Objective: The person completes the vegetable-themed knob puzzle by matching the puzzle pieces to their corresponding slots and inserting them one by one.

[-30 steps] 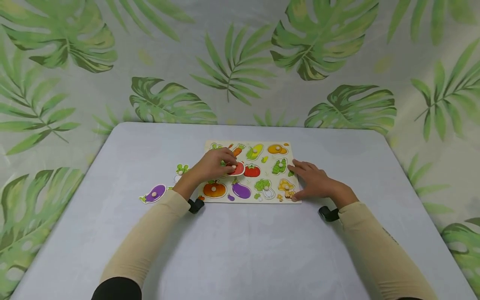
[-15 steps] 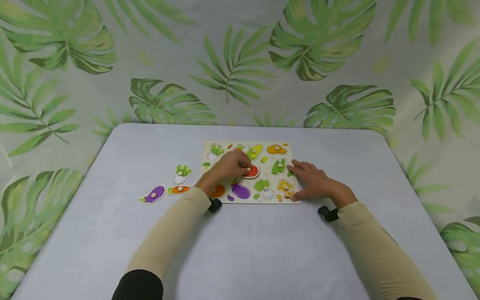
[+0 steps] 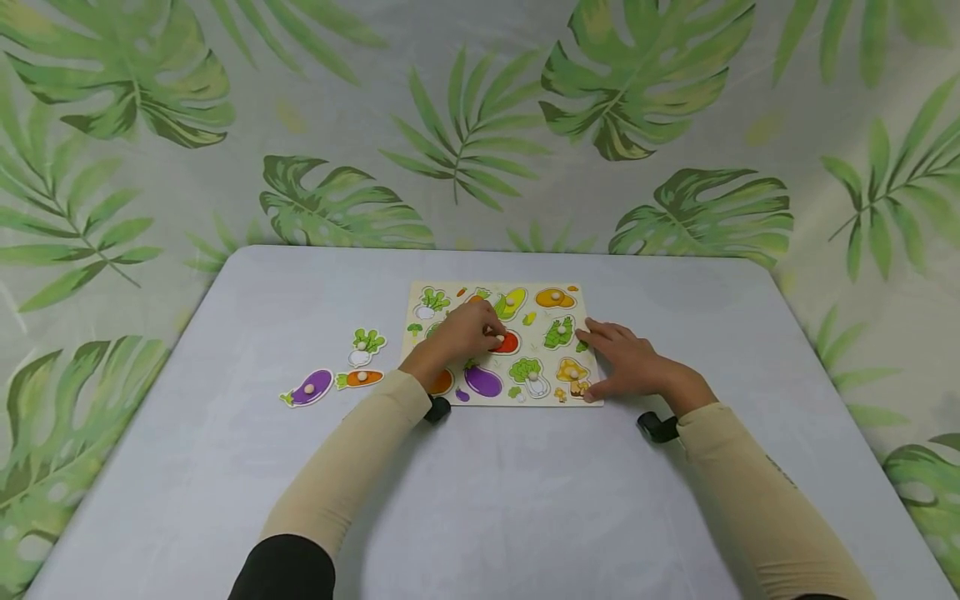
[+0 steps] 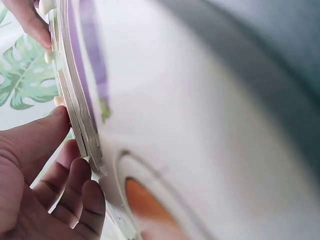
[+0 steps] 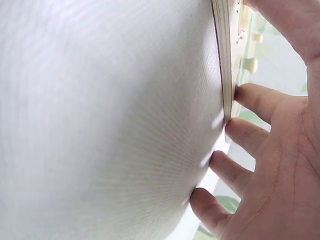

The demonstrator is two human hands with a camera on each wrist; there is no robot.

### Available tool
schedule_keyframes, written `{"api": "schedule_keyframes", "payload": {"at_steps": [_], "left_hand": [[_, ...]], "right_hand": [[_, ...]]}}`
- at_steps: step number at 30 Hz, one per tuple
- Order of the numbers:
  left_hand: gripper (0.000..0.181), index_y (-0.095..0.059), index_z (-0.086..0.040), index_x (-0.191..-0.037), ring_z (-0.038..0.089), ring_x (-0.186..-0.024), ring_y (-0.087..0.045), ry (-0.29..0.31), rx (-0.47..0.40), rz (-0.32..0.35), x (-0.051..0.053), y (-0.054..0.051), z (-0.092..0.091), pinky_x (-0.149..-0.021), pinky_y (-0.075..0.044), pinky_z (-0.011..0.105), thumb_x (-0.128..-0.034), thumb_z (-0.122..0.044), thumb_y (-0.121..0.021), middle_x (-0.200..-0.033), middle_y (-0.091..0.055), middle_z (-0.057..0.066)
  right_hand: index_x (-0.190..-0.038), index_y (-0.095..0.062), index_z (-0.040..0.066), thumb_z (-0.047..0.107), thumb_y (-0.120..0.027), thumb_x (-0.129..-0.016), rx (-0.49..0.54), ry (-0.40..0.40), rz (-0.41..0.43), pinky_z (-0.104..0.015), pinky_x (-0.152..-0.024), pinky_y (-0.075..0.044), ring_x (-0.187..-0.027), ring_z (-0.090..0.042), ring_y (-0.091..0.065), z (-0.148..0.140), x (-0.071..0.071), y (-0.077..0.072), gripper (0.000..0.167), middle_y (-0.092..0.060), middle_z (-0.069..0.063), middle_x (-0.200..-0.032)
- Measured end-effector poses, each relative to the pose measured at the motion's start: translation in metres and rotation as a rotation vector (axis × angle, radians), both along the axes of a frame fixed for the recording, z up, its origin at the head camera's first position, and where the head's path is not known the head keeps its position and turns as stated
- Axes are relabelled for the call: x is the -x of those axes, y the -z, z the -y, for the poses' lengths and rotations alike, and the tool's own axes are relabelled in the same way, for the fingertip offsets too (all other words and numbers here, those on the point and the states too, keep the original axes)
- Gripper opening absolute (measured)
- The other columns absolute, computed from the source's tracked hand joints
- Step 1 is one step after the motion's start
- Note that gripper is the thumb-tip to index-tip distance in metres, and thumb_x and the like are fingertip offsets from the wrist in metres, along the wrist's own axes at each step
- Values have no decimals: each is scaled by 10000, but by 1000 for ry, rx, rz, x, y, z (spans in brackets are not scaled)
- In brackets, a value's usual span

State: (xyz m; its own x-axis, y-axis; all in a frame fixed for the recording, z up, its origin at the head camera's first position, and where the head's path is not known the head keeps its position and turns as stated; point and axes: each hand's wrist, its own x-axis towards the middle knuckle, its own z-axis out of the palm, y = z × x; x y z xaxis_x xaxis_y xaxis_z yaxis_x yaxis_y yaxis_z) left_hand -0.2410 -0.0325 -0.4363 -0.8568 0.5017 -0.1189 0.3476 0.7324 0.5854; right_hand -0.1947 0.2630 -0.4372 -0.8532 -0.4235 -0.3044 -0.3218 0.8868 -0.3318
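In the head view a puzzle board (image 3: 542,340) printed with vegetables lies on the table. The left hand (image 3: 467,335) pinches the white knob of a red tomato piece (image 3: 509,342), which lies over the tomato picture; whether it sits flat cannot be told. Seen from the left wrist, the left hand (image 4: 45,175) has its thumb and fingers at the knob, above the board's surface. The right hand (image 3: 632,367) is spread at the board's right edge, and the right wrist view shows the right hand (image 5: 280,150) with fingertips touching the edge and the table.
Left of the board lie an eggplant piece (image 3: 307,388), a carrot piece (image 3: 360,379) and a white radish piece (image 3: 366,347) with green leaves. A leaf-patterned cloth (image 3: 480,125) hangs behind the white table (image 3: 525,500).
The left hand has moved right across the board with the red tomato piece, from beside the tomato picture to over it. The right hand has stayed at the board's edge.
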Motion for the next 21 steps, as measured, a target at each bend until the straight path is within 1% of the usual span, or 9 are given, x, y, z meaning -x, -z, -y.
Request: {"api": "schedule_keyframes", "payload": {"at_steps": [5, 8, 12, 16, 21], "left_hand": [[187, -776, -114, -1089, 184, -954, -538, -4, -12, 58, 1, 0, 2, -835, -497, 271, -934, -164, -683, -1104, -625, 31], [198, -772, -123, -1105, 187, -951, -529, -11, -21, 73, 3, 0, 3, -817, -482, 269, -930, -155, -684, -1095, -616, 28], [191, -770, -131, -1099, 188, -956, -528, -21, -28, 74, 3, 2, 3, -826, -478, 272, -932, -164, -683, -1088, -607, 25], [175, -767, -130, -1082, 189, -963, -524, -19, -17, 55, 3, 3, 3, -848, -476, 283, -937, -180, -681, -1089, -602, 29], [171, -762, -131, -1077, 189, -949, -508, -11, -5, 38, 3, 4, 1, -825, -456, 286, -940, -192, -679, -1064, -586, 34]], "right_hand": [[-1570, -289, 134, 507, -824, -746, 2, -3, -2, -767, -1077, -258, -1497, -463, -158, -1, 0, 1, 1051, -159, -171, -1662], [-1571, -288, 133, 510, -824, -744, 3, -1, -1, -767, -1081, -253, -1497, -463, -156, 0, 0, 0, 1055, -157, -171, -1662], [-1572, -284, 133, 502, -828, -743, -1, 4, 4, -758, -1091, -252, -1500, -459, -152, 1, 0, -1, 1059, -152, -168, -1665], [-1573, -281, 132, 509, -826, -742, -3, 0, 3, -757, -1090, -254, -1499, -462, -150, 1, 0, 0, 1062, -152, -171, -1664], [-1575, -277, 134, 519, -822, -741, -7, -2, 1, -758, -1087, -257, -1500, -464, -146, 1, 1, 2, 1068, -146, -167, -1666]]}}
